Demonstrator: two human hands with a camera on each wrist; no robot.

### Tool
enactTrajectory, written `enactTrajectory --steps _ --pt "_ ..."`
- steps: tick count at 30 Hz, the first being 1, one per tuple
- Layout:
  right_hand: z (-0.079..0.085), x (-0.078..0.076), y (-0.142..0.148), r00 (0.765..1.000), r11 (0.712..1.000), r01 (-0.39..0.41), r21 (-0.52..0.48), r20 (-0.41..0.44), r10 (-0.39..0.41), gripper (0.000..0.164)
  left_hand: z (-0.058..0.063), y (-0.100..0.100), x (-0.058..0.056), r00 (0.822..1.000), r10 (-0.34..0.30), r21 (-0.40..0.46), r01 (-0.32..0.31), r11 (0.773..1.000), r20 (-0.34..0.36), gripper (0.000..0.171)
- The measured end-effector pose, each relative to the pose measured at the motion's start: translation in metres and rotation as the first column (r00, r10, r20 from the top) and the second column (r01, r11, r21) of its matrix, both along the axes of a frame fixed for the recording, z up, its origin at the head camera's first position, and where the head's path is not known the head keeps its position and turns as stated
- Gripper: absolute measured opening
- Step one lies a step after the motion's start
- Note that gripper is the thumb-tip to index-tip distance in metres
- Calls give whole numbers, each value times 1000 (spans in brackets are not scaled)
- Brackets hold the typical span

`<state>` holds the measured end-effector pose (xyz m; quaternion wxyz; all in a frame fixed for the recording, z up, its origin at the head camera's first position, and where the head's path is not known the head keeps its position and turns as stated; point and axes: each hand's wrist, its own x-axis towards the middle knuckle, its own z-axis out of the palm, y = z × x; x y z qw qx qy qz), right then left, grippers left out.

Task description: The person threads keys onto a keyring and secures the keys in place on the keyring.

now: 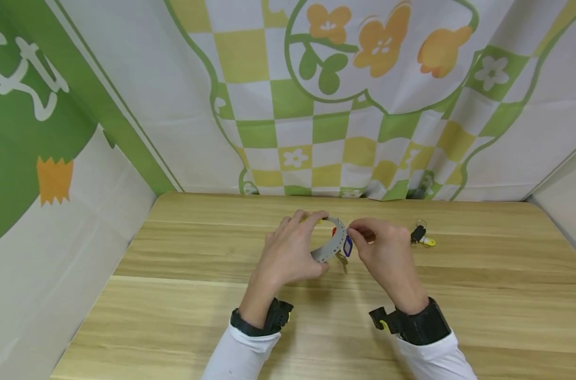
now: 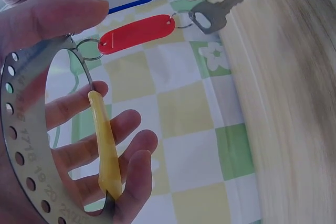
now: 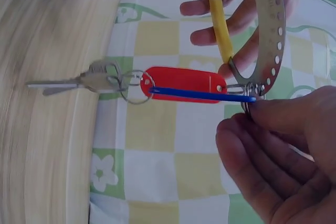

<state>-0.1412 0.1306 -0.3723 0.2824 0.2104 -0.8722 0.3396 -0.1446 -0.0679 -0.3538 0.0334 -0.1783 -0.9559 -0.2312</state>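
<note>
My left hand [image 1: 290,250] grips a flat metal key ring [image 1: 334,245], its band lined with numbered holes and a yellow section [image 2: 104,140] along one side. A red key tag [image 2: 139,34] hangs from the band by a small split ring, with a silver key [image 2: 220,11] at its other end. Beside it is a blue key tag [image 3: 199,95] with a white label, also bearing a key. My right hand [image 1: 387,253] pinches the blue tag's small ring between thumb and index finger, right at the band's edge. Its fingertips partly hide whether that ring passes through a hole.
A black key tag [image 1: 418,234] and a yellow key tag [image 1: 428,241] lie on the wooden table [image 1: 174,316], right of my right hand. A green, yellow and white checked curtain [image 1: 297,126] hangs along the table's back edge.
</note>
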Motion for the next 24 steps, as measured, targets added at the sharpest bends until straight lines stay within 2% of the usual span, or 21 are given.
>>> enactTrajectory --steps 3,7,13,24 --pt "0 0 -2 999 999 21 -46 47 -19 8 0 -1 0 1000 13 1 -13 1000 -7 88" --pt "0 0 -4 998 997 40 -69 52 -37 6 1 -2 -1 1000 23 -2 -23 1000 -11 88" --pt "0 0 -6 999 997 38 -60 6 -37 5 0 -2 -1 1000 16 3 -16 1000 -13 88" --pt "0 1 -1 996 999 -35 33 -80 37 14 0 -3 0 1000 -10 -1 10 1000 -4 87"
